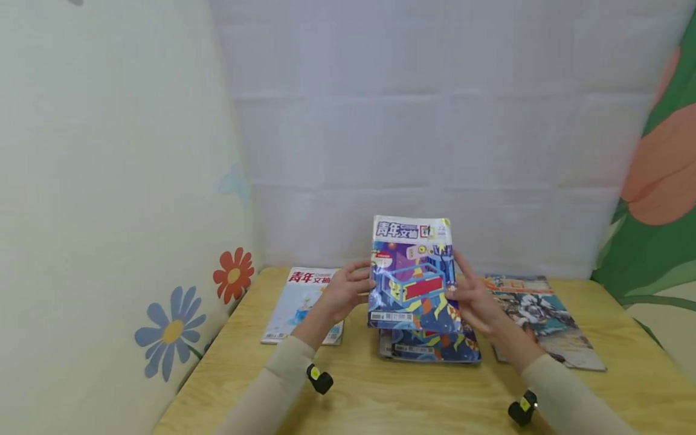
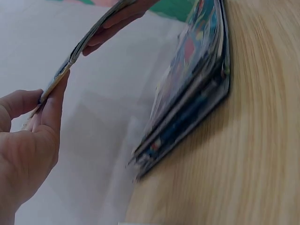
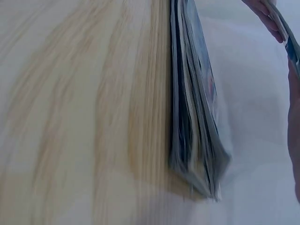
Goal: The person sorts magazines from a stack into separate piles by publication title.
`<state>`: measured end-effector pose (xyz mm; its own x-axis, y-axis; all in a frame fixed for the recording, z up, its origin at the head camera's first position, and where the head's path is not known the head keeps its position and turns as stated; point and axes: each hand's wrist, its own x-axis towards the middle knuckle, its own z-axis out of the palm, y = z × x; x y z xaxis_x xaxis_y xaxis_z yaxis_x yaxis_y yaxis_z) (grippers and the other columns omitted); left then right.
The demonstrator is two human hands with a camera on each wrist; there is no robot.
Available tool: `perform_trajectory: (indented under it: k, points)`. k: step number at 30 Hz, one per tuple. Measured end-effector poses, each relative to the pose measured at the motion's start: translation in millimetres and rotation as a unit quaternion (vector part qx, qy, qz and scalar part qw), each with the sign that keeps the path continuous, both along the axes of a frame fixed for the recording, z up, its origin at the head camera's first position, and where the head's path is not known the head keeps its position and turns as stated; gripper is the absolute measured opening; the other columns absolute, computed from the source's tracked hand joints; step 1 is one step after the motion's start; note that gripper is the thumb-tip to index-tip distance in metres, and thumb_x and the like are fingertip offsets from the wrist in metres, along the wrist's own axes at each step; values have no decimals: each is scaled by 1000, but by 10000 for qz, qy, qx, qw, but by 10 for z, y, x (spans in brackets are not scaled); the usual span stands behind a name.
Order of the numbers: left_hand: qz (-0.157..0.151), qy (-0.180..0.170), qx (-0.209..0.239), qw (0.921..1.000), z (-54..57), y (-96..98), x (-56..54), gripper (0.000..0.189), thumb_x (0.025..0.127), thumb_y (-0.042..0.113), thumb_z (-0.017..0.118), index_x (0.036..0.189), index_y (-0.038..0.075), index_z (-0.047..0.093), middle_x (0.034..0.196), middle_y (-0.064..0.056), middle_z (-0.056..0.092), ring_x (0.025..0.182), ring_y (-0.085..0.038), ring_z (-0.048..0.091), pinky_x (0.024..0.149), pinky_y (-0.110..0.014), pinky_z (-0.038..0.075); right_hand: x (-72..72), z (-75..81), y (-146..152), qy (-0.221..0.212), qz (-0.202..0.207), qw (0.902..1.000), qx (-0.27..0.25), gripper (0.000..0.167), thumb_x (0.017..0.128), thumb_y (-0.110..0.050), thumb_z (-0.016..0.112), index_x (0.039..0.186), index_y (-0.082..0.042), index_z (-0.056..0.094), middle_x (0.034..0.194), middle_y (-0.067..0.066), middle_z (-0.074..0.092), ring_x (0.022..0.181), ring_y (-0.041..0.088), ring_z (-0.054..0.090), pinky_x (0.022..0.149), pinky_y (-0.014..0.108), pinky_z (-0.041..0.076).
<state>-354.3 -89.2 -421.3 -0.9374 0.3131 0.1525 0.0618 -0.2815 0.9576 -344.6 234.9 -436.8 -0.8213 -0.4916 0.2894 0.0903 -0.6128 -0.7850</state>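
Both hands hold up a magazine (image 1: pixel 411 275) with a purple-blue cover, tilted toward the head camera. At its left edge the left hand (image 1: pixel 349 290) pinches it, thumb on the front and fingers behind, as the left wrist view shows. The right hand (image 1: pixel 477 300) grips the opposite edge, thumb on the cover. Below the raised magazine lies a stack of magazines (image 1: pixel 435 349), its top cover similar and partly hidden. In the right wrist view, the stack (image 3: pixel 192 108) shows its page edges, while the right hand (image 3: pixel 294 126) is only partly in frame.
A pale blue magazine (image 1: pixel 296 305) lies on the left of the wooden table (image 1: pixel 359 399), partly behind the left forearm. On the right lies another magazine (image 1: pixel 549 320) with a dark cover. A white curtain (image 1: pixel 424 133) hangs behind; a painted wall (image 1: pixel 109 199) stands at left.
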Motion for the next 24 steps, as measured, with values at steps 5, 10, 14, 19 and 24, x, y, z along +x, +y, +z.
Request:
perform_trajectory:
  k: [5,10,14,19,24]
  points:
    - [375,-105,5,9992,-25,-311,11,55,97,-7,61,149,0,43,127,-16,66,90,-18,69,76,-35,59,-66,-14,-352,-314,-37,9995,-82,101,92,27,35,164,-38,6,161,25,23,129,39,53,104,52,44]
    - [590,-24,-29,9982,-66,-641,20,51,98,-8,59,147,-2,46,123,-13,69,92,-18,70,76,-35,59,-117,-52,-728,-694,-105,9973,-200,104,89,29,35,164,-37,7,164,24,18,138,40,42,105,46,45]
    - [759,37,-252,9968,-120,-926,29,51,99,-4,60,148,-1,46,128,-12,67,96,-20,70,78,-37,59,-154,-95,-1038,-967,-182,9948,-269,106,86,31,35,164,-37,12,164,23,19,145,43,29,104,43,46]
    - [1001,-13,-557,9934,-190,-1260,19,53,100,1,62,149,-2,43,129,-12,66,99,-20,69,80,-37,59,-193,-135,-1394,-1096,-259,9934,-236,107,84,31,36,164,-36,15,162,24,22,143,47,30,103,48,47]
    - [1108,-134,-1052,9882,-197,-1583,10,54,100,4,62,149,-2,42,130,-13,65,102,-20,68,85,-37,58,-213,-178,-1726,-1054,-426,9934,-125,107,81,32,36,165,-32,15,158,28,28,140,48,34,104,49,46]
